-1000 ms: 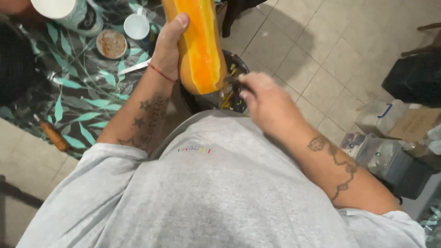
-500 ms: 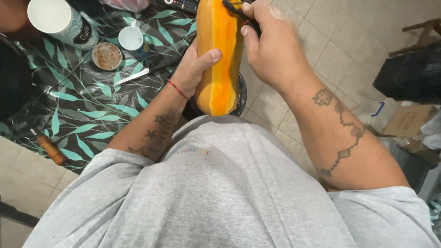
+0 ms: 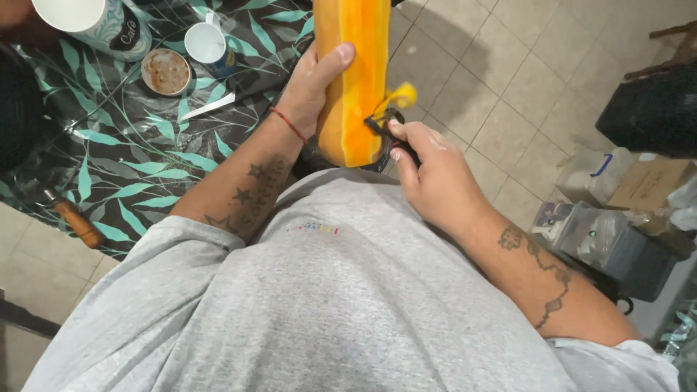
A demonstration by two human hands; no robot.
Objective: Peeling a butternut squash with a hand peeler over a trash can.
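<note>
A long orange squash (image 3: 352, 72) stands upright in front of my chest, its skin partly peeled to bright orange flesh. My left hand (image 3: 312, 83) wraps around its left side, thumb across the front. My right hand (image 3: 428, 174) grips a black peeler (image 3: 385, 129) pressed against the squash's lower right edge, where a yellow strip of peel (image 3: 401, 96) curls off. A dark container below the squash is mostly hidden behind it.
A table with a dark leaf-patterned cloth (image 3: 131, 145) carries a large white cup (image 3: 91, 22), a small white cup (image 3: 207, 43), a round dish (image 3: 165, 71), a knife (image 3: 210, 107) and a wooden handle (image 3: 76, 220). Plastic boxes (image 3: 617, 239) and a black bag (image 3: 650, 109) sit on the tiled floor.
My right hand has come down from the top of the squash to its lower end, drawing the peeler along it. A strip of peel now curls away. My left hand keeps its hold.
</note>
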